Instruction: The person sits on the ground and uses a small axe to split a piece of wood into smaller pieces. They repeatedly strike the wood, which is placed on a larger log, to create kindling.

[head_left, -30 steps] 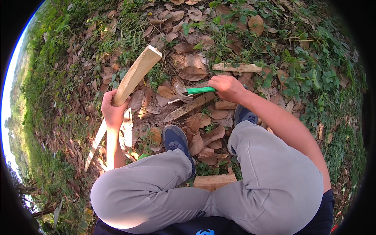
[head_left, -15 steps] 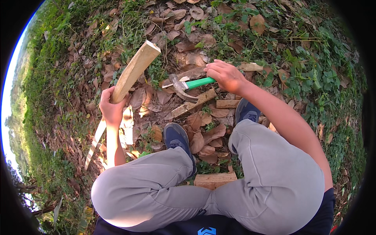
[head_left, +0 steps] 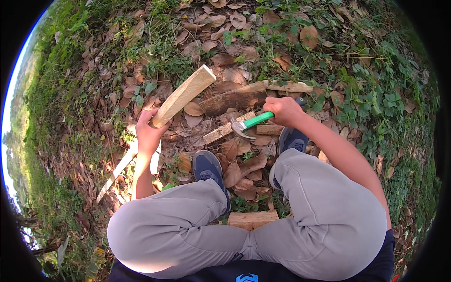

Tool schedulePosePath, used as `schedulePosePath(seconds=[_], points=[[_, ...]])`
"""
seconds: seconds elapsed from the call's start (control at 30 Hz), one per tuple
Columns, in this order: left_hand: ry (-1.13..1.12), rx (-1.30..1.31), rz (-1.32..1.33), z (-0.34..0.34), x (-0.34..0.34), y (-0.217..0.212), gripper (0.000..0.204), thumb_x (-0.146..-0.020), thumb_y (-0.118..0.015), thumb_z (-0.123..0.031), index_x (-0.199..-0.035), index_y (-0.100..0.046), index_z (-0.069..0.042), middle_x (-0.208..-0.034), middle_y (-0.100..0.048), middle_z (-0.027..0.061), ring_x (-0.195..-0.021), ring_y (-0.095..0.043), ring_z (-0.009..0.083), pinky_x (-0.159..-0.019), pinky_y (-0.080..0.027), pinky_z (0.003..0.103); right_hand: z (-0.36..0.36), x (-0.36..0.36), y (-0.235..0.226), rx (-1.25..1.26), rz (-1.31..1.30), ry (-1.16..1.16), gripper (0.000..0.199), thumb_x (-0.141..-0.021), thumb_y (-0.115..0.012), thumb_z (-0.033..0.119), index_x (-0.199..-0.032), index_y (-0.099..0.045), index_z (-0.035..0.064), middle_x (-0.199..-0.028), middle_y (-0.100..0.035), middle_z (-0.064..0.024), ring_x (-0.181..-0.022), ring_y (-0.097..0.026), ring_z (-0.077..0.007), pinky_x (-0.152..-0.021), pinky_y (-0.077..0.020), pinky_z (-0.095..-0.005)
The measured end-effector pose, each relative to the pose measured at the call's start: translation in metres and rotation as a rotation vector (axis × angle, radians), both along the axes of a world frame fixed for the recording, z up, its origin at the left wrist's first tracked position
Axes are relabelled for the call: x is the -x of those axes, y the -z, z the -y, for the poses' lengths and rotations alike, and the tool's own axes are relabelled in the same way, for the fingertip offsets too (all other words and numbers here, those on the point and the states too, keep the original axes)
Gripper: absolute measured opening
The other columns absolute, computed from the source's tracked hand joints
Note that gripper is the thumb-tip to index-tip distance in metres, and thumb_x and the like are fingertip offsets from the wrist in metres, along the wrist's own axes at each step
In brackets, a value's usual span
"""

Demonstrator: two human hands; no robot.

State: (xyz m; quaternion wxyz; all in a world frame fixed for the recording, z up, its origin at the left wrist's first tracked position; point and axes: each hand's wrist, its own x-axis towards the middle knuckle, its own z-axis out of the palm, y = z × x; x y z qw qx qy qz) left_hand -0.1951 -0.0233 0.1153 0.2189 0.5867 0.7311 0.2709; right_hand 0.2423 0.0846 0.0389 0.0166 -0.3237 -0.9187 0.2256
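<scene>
My left hand (head_left: 149,131) is closed around the lower end of a pale wooden board (head_left: 185,95), whose far end tilts up to the right. In my right hand (head_left: 284,112) is a claw hammer (head_left: 257,120) with a green handle and a metal head. The hammer head hangs over a narrow wood strip (head_left: 220,133) on the ground, apart from the board. Beyond it lies a dark, rough piece of wood (head_left: 235,100), with a lighter stick (head_left: 291,87) at its right end. A short wood block (head_left: 269,129) rests near my right shoe.
Dry brown leaves (head_left: 244,171) cover the ground between my shoes (head_left: 209,168). Another wood block (head_left: 252,219) lies between my legs. A long thin strip (head_left: 116,175) is on the ground beside my left forearm. Green plants (head_left: 376,89) grow at the right.
The board has moved right and tilted lower. My right hand has come nearer to me, bringing the hammer down and to the right, uncovering the dark wood behind it.
</scene>
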Motion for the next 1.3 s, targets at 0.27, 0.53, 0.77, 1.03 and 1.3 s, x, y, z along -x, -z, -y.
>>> schedulePosePath(seconds=[0.27, 0.53, 0.77, 1.03, 1.3], points=[[-0.025, 0.005, -0.018, -0.004, 0.007, -0.002, 0.045, -0.075, -0.090, -0.010, -0.115, -0.072, 0.000, -0.103, -0.069, 0.0070, -0.094, -0.066, 0.0178, -0.089, -0.052, 0.031, -0.045, 0.044, 0.004, -0.177, -0.056, -0.007, 0.015, -0.082, -0.075, 0.011, -0.096, -0.075, 0.0159, -0.119, -0.059, -0.0050, -0.126, -0.059, -0.0264, -0.098, -0.0552, -0.0409], [-0.030, 0.008, -0.014, -0.004, 0.005, -0.003, 0.043, -0.075, -0.089, -0.008, -0.114, -0.073, 0.000, -0.105, -0.070, 0.0070, -0.094, -0.065, 0.0169, -0.089, -0.051, 0.031, -0.031, 0.028, 0.015, -0.121, 0.086, -0.199, 0.015, -0.087, -0.068, 0.015, -0.096, -0.078, 0.0215, -0.123, -0.059, -0.0048, -0.125, -0.060, -0.0252, -0.101, -0.0546, -0.0383], [0.043, -0.005, 0.042, 0.004, -0.019, 0.004, 0.044, -0.072, -0.090, -0.005, -0.112, -0.072, 0.002, -0.103, -0.069, 0.0104, -0.096, -0.065, 0.0224, -0.088, -0.052, 0.033, -0.022, 0.025, 0.008, -0.015, -0.100, -0.165, 0.018, -0.084, -0.069, 0.013, -0.097, -0.079, 0.0206, -0.134, -0.058, -0.0030, -0.124, -0.059, -0.0254, -0.101, -0.0544, -0.0376], [0.052, 0.039, 0.028, 0.003, -0.034, 0.006, 0.043, -0.074, -0.091, -0.008, -0.112, -0.072, 0.000, -0.102, -0.069, 0.0067, -0.096, -0.065, 0.0190, -0.090, -0.051, 0.033, -0.003, 0.015, 0.002, -0.339, -0.172, -0.256, 0.010, -0.077, -0.073, 0.023, -0.086, -0.076, 0.0220, -0.126, -0.061, -0.0053, -0.115, -0.061, -0.0223, -0.097, -0.0531, -0.0350], [0.031, 0.031, 0.019, 0.004, -0.025, 0.011, 0.045, -0.075, -0.091, -0.009, -0.115, -0.072, 0.001, -0.105, -0.070, 0.0083, -0.097, -0.066, 0.0196, -0.092, -0.052, 0.033, 0.054, 0.002, -0.002, -0.414, -0.368, -0.499, 0.017, -0.085, -0.067, 0.015, -0.080, -0.051, 0.0177, -0.098, -0.058, -0.0014, -0.103, -0.062, -0.0199, -0.100, -0.0523, -0.0370]])
